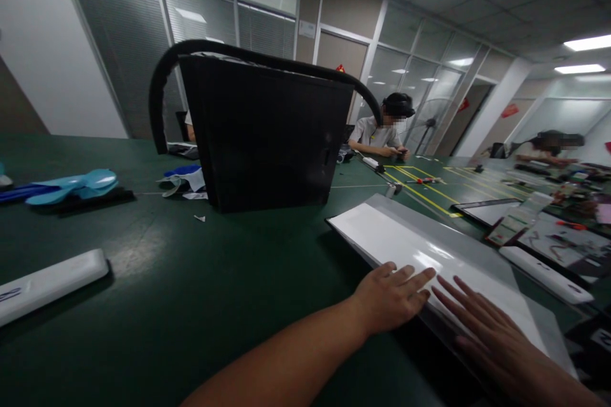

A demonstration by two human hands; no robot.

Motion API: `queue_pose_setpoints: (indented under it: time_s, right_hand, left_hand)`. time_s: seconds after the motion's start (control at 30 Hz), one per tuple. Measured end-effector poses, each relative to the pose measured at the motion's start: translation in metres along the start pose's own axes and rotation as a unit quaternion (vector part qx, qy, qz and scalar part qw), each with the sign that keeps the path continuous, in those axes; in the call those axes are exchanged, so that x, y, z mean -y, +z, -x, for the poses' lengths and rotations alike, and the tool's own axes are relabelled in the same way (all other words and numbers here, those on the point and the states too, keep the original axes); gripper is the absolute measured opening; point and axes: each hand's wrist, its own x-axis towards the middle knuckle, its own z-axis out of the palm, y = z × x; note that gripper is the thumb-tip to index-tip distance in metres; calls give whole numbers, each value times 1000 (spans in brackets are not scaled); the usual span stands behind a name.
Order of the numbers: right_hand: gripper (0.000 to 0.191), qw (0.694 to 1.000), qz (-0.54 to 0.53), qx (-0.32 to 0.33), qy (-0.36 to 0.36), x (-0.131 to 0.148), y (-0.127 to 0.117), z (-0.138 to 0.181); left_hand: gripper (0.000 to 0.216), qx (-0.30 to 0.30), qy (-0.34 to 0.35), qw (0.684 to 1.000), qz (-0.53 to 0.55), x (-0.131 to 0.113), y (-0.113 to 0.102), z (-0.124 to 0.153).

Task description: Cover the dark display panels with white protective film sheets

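Note:
A long white flat panel (405,235) in a clear plastic sleeve lies on the green table (191,286), running from the middle toward the lower right. My left hand (392,296) rests flat on its near edge, fingers stretched out. My right hand (487,324) lies flat on the panel just to the right, fingers spread. Neither hand grips anything.
A tall black bin (267,140) with a curved black strip over it stands behind the panel. Blue plastic fan blades (76,186) lie at far left, a white bar (48,283) at near left. Other white parts (544,270) sit right. Two people work at the far end.

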Motion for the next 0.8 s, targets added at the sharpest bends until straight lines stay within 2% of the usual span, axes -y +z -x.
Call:
queue_pose_setpoints:
  time_s: [0.1, 0.17, 0.3, 0.4, 0.57, 0.67, 0.8]
  right_hand:
    - [69, 995, -69, 66, 24, 5, 0, -24]
    - [73, 992, -95, 82, 33, 3, 1, -33]
    - [67, 994, -74, 63, 47, -14, 13, -42]
    - [64, 995, -49, 49, 71, -30, 27, -48]
    - [72, 992, -15, 28, 123, -42, 44, -64]
    - [77, 990, 12, 9, 140, -45, 52, -69]
    - [75, 989, 40, -42, 136, -51, 66, -69]
  left_hand:
    - [35, -5, 2, 1000, 3, 2, -1, 0]
    - [31, -1, -1, 1000, 6, 4, -2, 1]
    - [24, 15, 16, 1000, 22, 8, -8, 8]
    - [27, 22, 30, 999, 25, 11, -22, 21]
    - [29, 14, 35, 999, 5, 17, -67, 51]
    - [24, 6, 20, 1000, -9, 19, -104, 79]
    - [20, 15, -31, 999, -34, 12, -160, 130]
